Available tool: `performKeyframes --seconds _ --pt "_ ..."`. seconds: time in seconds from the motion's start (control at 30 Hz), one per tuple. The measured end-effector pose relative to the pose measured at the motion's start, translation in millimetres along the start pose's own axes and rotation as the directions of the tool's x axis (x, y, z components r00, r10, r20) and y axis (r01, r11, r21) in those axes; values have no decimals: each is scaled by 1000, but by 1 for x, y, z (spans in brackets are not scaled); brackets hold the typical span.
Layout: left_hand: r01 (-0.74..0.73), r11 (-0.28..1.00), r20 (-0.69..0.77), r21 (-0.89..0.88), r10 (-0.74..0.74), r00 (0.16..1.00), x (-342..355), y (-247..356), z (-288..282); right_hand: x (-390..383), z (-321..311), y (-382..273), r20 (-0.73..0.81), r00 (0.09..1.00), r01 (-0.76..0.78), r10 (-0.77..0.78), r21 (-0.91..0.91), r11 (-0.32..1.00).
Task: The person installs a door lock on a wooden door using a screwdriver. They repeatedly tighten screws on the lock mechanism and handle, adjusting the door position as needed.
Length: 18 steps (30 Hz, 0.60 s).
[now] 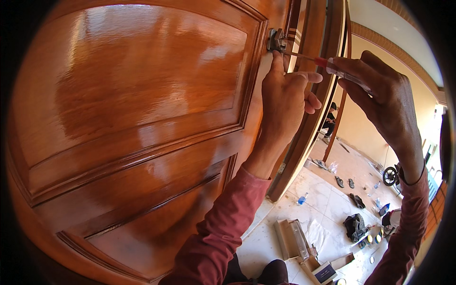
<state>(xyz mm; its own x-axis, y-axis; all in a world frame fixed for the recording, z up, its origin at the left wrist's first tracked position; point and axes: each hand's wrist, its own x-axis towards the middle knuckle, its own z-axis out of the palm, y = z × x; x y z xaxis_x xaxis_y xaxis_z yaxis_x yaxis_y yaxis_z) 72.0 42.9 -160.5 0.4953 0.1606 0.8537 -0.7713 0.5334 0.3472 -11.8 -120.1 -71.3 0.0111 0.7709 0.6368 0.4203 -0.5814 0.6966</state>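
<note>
Clamping screwdriver (327,64) with right hand (387,90), right of latch (275,41); touching latch from below with left hand (284,91), cannot tell if pinching. Could slip if tilted, jabbing left fingertips (277,57).

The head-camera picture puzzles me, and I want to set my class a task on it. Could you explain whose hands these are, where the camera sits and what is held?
There is no machine here: these are a person's own bare hands, in reddish sleeves. The single picture comes from the left of two wide fisheye cameras worn on the head, so straight edges bend and the rim is dark.

The right hand grips a screwdriver with a red and clear handle, its shaft pointing at a metal fitting on a glossy wooden door. The left hand reaches up to the fitting's lower side; its exact hold is hard to see.

On the floor below lie an open cardboard box, a black bag and some sandals.
</note>
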Motion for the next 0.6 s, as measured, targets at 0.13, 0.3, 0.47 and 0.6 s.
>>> performKeyframes --seconds 0.13,0.3,0.47,0.6 --pt "-6 1000 7 -30 6 1000 1 -4 1 2 -2 4 19 999 48 -47 -69 996" --pt "20 1000 -12 -2 -20 1000 -3 -6 -2 2 6 18 3 989 146 -147 -141 979" --pt "-73 995 -155 75 84 984 -11 -25 -12 5 7 25 72 948 317 -311 -332 888" --pt "21 993 7 -116 -20 1000 -8 -43 -8 6 18 24 66 998 -25 13 189 982"
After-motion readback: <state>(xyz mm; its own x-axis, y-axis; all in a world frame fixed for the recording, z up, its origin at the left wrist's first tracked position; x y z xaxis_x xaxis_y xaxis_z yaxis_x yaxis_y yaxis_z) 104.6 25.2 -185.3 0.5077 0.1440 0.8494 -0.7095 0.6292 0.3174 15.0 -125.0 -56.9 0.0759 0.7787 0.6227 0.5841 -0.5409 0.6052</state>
